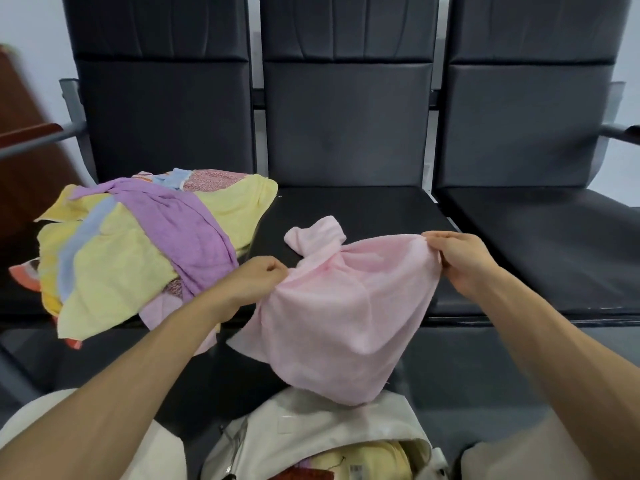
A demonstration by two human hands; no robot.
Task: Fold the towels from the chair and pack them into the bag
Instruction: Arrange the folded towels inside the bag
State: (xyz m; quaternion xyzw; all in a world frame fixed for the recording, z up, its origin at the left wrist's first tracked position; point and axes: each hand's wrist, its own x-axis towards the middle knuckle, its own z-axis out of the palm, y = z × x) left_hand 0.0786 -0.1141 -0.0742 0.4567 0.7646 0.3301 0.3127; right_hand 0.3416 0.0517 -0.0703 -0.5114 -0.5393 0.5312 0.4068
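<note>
The bag (311,434) is getting cut off at the bottom edge. The towel pile (114,258) is burying its lower layers.

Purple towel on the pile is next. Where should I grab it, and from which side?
Pinch the purple towel at its far left end, coming from above: it lies topmost, draped diagonally over the yellow towel, and that end looks free, while the near end drops into the pile. The left hand and right hand both grip the pink towel now.
</note>
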